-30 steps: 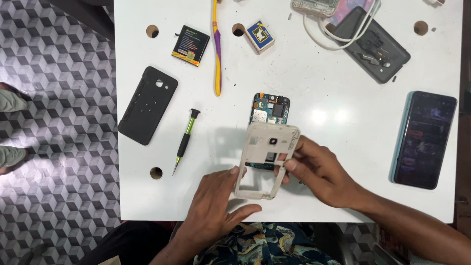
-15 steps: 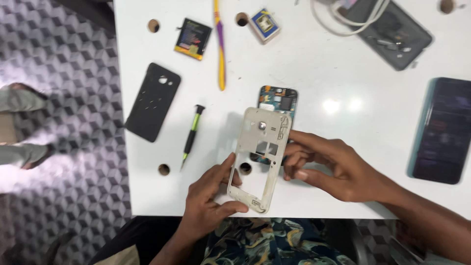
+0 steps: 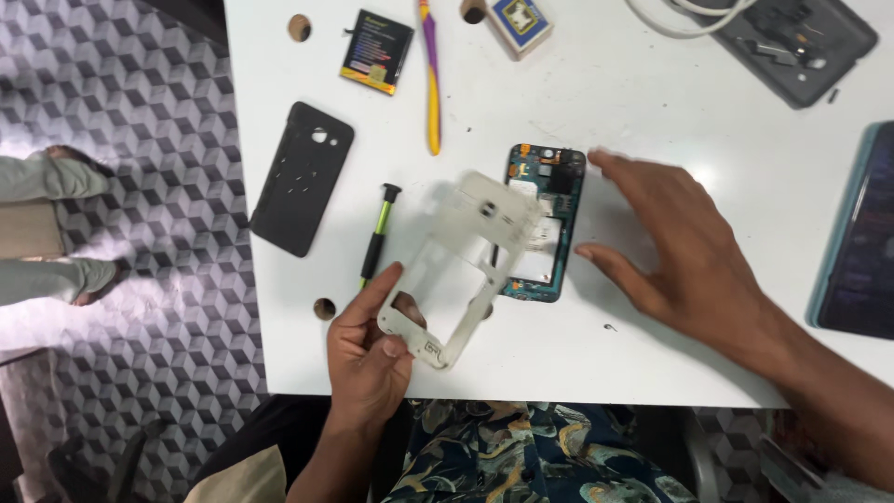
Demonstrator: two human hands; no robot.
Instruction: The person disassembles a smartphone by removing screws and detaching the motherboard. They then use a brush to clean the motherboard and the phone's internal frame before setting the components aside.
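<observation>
My left hand (image 3: pixel 371 346) grips the lower end of a white plastic phone frame (image 3: pixel 463 256), lifted and tilted to the left, blurred with motion. Beneath and to its right lies the opened phone (image 3: pixel 545 219), its circuit board and metal shields facing up on the white table (image 3: pixel 605 112). My right hand (image 3: pixel 684 247) hovers just right of that phone with fingers spread, holding nothing; the fingertips are near its top right corner.
A green and black screwdriver (image 3: pixel 377 235) lies left of the frame, a black back cover (image 3: pixel 303 177) further left. At the far edge are a black battery (image 3: pixel 376 51), a yellow and purple pry tool (image 3: pixel 431 74), a small box (image 3: pixel 520 22) and a grey phone shell (image 3: pixel 792 42). A dark phone (image 3: pixel 861 233) lies right.
The white frame has come off the phone and swung left in my left hand. My right hand let go of it and opened beside the bare phone.
</observation>
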